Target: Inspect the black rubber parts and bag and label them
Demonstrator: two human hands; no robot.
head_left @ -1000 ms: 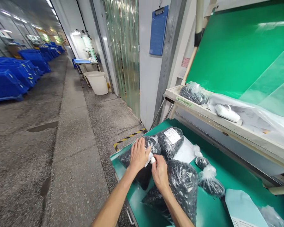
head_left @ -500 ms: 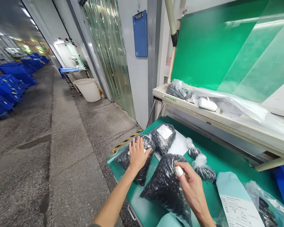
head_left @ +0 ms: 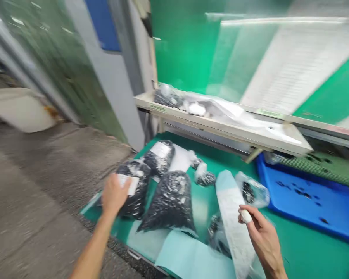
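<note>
My left hand rests on the left side of a clear bag of small black parts, its thumb by the white label; the fingers look laid over the bag, though blurred. To the right, my right hand is raised over a long printed paper, thumb and fingers pinched together. A white cover wraps one fingertip; whatever the pinch holds is hidden. Between the hands lies a larger bag of black parts. Another labelled bag sits behind it.
Small knotted bags lie on the green table. A blue tray with scattered black pieces stands at right. A cream shelf overhangs the back. Pale green paper covers the front edge. A white tub stands on the floor.
The view has swung right, bringing the blue tray into sight. My right hand has moved off the larger black bag to over the paper. My left hand stays at the labelled bag, shifted toward its left side.
</note>
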